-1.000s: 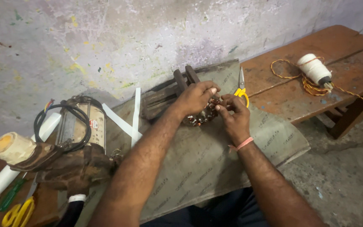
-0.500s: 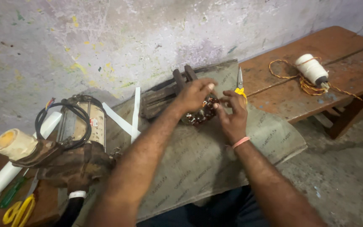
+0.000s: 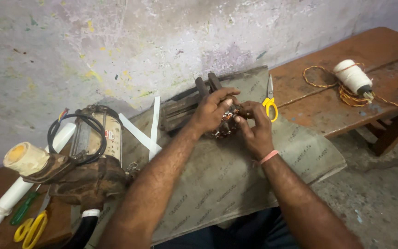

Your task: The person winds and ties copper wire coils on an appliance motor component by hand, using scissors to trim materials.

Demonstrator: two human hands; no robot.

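Head view, hands: the left hand (image 3: 213, 110) and the right hand (image 3: 254, 127) meet over a small dark metal motor part with copper-coloured windings (image 3: 224, 124), near the middle of the surface.
Left grip: fingers curled down over the top of the motor part, closed on it.
Right grip: fingers closed on the part's right side, thumb tip pressed at the windings; a pink band (image 3: 269, 157) circles this wrist.
Motor part: held between both hands just above a grey-green printed sheet (image 3: 236, 184) that covers the surface; much of it is hidden by the fingers, so its exact shape is hard to tell.
Behind the hands: a dark rusty metal vise-like block (image 3: 185, 108) lies on the sheet against the stained plaster wall (image 3: 162, 41), just beside the left hand.
Right of the hands: yellow-handled scissors (image 3: 270, 99) rest blades up at the sheet's edge, close to the right fingers.
Far right: a white spool of thread (image 3: 352, 77) sits on loops of orange-brown cord (image 3: 346, 94) on the reddish-brown wooden surface (image 3: 328, 110).
Left: a rusty brown water pump with a black cable coil (image 3: 81, 161) and a cream-coloured pipe cap; two white strips (image 3: 150, 131) cross beside it.
Lower left: a white plastic pipe (image 3: 5, 203), a green-handled screwdriver (image 3: 23, 208) and a second pair of yellow scissors (image 3: 31, 228).
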